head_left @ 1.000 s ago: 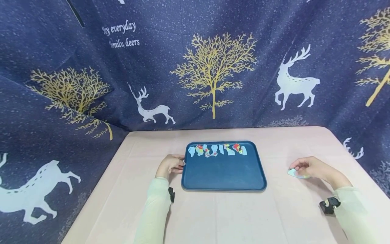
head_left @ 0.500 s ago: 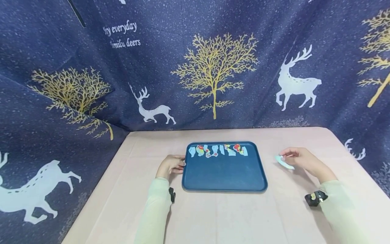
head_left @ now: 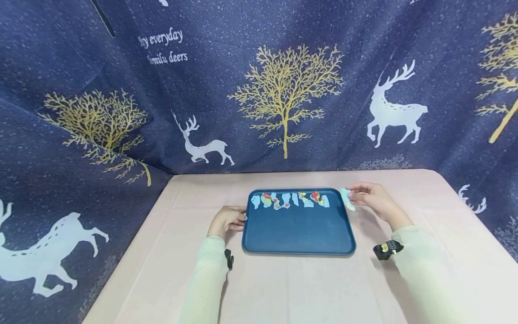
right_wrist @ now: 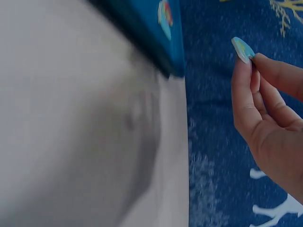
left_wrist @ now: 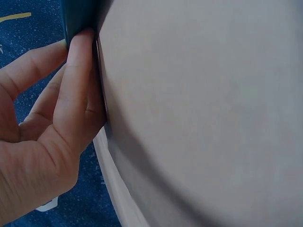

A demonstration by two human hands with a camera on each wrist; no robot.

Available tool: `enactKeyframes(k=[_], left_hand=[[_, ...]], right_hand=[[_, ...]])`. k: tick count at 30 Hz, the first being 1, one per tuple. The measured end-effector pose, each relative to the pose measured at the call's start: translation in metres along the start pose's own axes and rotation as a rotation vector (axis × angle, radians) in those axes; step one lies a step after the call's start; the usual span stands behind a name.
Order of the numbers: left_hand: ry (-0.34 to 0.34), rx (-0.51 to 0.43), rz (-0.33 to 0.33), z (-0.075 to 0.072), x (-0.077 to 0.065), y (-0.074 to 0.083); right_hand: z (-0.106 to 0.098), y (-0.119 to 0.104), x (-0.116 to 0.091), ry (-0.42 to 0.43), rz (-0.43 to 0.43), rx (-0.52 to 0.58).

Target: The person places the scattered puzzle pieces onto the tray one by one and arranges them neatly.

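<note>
A dark blue tray (head_left: 297,231) lies on the table, with several torn-looking pale blue paper pieces (head_left: 285,199) in a row along its far edge, some marked red and yellow. My left hand (head_left: 227,220) grips the tray's left rim; the left wrist view shows the thumb and fingers (left_wrist: 78,66) on that edge. Between thumb and fingertips, my right hand (head_left: 372,200) pinches another pale blue piece of paper (head_left: 346,199), just off the tray's upper right corner. This paper piece (right_wrist: 243,49) shows a yellowish patch in the right wrist view.
A pale pink cloth covers the table (head_left: 291,288). Behind and to the left hangs a navy fabric backdrop (head_left: 194,90) printed with white deer and gold trees. A dark device (head_left: 387,249) sits on the right wrist.
My right hand has moved left and away from me with the paper piece, from the right side of the table to the tray's right edge. The left hand stays at the rim.
</note>
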State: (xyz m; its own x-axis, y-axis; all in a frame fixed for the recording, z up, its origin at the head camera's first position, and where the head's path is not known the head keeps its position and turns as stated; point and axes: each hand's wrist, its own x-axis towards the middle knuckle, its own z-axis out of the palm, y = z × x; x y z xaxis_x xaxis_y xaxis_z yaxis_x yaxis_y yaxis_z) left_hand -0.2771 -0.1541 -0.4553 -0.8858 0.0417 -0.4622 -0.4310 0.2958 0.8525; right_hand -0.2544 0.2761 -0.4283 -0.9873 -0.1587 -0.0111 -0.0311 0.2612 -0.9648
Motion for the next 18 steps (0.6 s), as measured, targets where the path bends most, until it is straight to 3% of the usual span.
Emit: enactKeyframes(k=[10, 18], left_hand=[[0.015, 0.017, 0.001, 0.0, -0.002, 0.0], [0.005, 0.005, -0.005, -0.001, -0.001, -0.001]], right_hand=[[0.045, -0.012, 0.028, -0.038, 0.043, 0.177], [0.085, -0.013, 0.048, -0.107, 0.083, 0.236]])
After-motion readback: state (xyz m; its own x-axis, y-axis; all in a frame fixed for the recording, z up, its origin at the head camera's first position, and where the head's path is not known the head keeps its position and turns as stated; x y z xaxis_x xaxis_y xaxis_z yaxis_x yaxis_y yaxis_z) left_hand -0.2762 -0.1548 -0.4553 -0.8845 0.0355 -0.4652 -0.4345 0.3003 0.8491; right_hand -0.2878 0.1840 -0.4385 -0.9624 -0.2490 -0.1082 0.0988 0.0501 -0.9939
